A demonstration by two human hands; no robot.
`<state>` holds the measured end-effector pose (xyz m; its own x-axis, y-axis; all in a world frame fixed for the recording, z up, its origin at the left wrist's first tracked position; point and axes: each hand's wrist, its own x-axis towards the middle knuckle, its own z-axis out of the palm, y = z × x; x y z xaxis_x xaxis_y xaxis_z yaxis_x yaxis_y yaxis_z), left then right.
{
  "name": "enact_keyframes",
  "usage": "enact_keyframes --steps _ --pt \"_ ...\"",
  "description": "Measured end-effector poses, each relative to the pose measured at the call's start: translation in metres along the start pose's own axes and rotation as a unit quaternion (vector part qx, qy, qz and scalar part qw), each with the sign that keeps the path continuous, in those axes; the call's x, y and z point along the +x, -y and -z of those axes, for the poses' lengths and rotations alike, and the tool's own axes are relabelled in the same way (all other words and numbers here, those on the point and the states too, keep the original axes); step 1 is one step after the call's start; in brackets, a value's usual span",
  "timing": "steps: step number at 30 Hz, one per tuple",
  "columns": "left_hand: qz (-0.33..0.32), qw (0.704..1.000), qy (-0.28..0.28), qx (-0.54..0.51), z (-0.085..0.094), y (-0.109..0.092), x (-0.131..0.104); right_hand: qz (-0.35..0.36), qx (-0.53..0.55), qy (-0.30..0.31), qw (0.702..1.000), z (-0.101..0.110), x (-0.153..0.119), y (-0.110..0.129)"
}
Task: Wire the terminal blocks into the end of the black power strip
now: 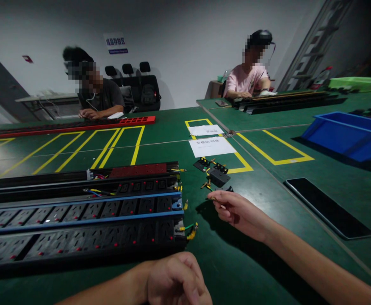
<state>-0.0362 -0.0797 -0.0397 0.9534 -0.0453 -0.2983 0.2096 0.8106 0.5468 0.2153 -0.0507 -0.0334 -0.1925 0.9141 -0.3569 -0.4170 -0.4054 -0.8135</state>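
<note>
Right hand pinches a small brass-coloured piece in its fingertips, right of the socket strips; wired ends face that side, likely for access. Black brackets sit close, probably for reach. Left hand fingers curled, can't tell if gripping anything

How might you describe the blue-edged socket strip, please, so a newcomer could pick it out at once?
Start at the green table and find the long strips lying side by side, left of the right hand. The blue-edged socket strip is second from the near side, beyond the nearest strip. Two blue rails along its length set it apart from its dark-edged neighbours.
</note>
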Motion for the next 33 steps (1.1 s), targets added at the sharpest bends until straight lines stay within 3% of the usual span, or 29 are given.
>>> enact_keyframes --steps 9,17,33 --pt "0.016 0.998 0.009 -0.066 -0.016 -0.015 0.002 0.006 -0.017 -0.006 1.000 -0.005 -0.004 0.002" --pt "0.023 0.993 0.012 -0.115 -0.016 -0.017 0.004 0.005 -0.028 -0.006 1.000 -0.004 -0.003 0.002" --pt "0.032 0.994 0.015 -0.107 -0.016 -0.018 0.004 0.005 -0.028 -0.006 1.000 -0.006 -0.005 0.004"
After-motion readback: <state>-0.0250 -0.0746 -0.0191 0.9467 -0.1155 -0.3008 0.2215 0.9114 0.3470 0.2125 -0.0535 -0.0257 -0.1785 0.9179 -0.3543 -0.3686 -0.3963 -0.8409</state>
